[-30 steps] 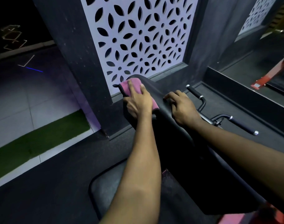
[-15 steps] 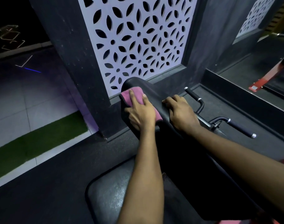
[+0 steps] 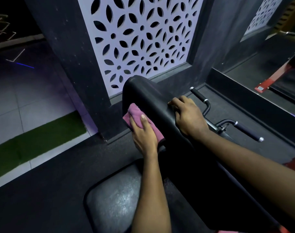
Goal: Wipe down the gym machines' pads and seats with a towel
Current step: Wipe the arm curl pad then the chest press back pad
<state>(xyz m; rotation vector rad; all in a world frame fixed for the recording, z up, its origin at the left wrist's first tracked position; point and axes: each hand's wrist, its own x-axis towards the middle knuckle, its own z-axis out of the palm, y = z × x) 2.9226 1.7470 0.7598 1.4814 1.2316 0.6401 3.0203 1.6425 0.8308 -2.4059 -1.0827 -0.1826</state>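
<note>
1. The pink towel (image 3: pixel 135 113) was seen pressed flat against the left flank of the sloping back pad (image 3: pixel 148 95), about midway down its upper part.
2. It was held there by the left hand (image 3: pixel 143 133), whose fingers were laid straight and close together over the cloth. The thumb could not be made out clearly.
3. The pad's opposite edge was gripped by the right hand (image 3: pixel 188 116), its fingers bent over the ridge. That thumb was hidden behind the pad.
4. Progress was judged to be early to middling. Only this pad was being worked, and nothing on its dark surface showed which parts had already been wiped.
5. The seat (image 3: pixel 114 199) below was not touched by either hand. Its mottled sheen was no proof that it had been cleaned, so it was counted as left to do.
6. Two black-gripped handles (image 3: pixel 247 132) were seen just beyond the right hand, near enough to be knocked in a wide sweep.
7. A white lattice panel (image 3: pixel 140 39) stood close behind the pad's top, so little room was left there.
8. A red-framed machine (image 3: pixel 277 76) was seen well apart, at the right.
</note>
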